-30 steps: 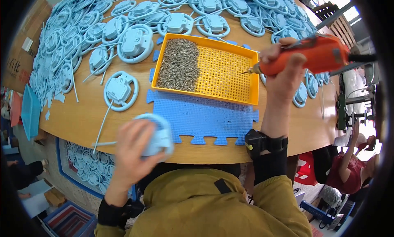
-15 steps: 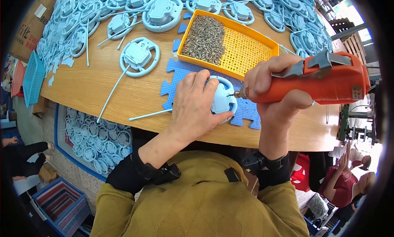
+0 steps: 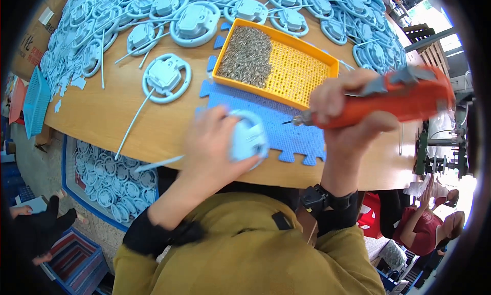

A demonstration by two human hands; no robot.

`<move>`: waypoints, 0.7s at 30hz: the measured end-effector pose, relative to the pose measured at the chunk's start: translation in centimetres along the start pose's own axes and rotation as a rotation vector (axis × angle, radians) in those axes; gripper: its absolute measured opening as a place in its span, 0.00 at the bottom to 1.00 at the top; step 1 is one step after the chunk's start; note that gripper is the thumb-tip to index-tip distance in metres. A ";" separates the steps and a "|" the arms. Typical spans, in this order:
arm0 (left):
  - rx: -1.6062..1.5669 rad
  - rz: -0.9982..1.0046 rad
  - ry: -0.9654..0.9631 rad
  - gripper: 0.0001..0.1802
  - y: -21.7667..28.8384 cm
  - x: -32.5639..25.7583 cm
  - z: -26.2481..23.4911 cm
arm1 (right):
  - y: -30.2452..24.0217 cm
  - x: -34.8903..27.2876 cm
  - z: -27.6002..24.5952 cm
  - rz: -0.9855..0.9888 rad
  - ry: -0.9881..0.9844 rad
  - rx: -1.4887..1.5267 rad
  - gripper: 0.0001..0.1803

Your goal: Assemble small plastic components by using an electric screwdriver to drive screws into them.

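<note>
My left hand, blurred by motion, grips a light-blue plastic ring-shaped part with a thin rod pointing left. The part is tilted, over the left side of a blue foam mat. In my right hand is a red electric screwdriver with a grey lever on top. Its bit points left over the mat, apart from the part. Just beyond the mat, a yellow tray holds a heap of small metal screws on its left side.
Another light-blue ring part lies on the wooden table to the left. Many similar parts pile up along the far side. A blue-rimmed bin of parts stands below the table edge. Other people sit at far left and right.
My left hand has drawn the ring part left and toward me, tilting it, away from the screwdriver bit. The screwdriver stays over the mat at nearly the same place.
</note>
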State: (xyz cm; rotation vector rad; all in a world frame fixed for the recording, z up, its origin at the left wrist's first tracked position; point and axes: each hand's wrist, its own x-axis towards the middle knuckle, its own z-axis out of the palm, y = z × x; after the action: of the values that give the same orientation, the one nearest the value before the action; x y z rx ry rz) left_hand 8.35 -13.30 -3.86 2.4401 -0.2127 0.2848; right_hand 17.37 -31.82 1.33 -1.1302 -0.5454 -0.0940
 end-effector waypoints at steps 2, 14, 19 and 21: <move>0.035 -0.121 -0.052 0.31 -1.5 -3.3 -4.5 | -0.9 1.0 -3.2 -0.126 0.075 -0.053 0.40; 0.365 -0.182 0.150 0.41 -10.5 3.8 -5.7 | 2.3 4.6 -7.5 -0.154 0.240 -0.257 0.31; 0.437 -0.222 0.194 0.37 -12.6 5.2 -4.8 | 2.7 4.9 -7.9 -0.143 0.246 -0.266 0.30; 0.365 -0.213 0.193 0.36 -12.0 4.5 -4.9 | 2.9 5.0 -8.3 -0.146 0.252 -0.265 0.30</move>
State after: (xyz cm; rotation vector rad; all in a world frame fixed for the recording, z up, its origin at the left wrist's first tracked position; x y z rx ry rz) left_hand 14.65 -1.40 -6.21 2.7417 0.2006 0.4961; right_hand 25.70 -36.89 -1.42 -1.3119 -0.3960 -0.4406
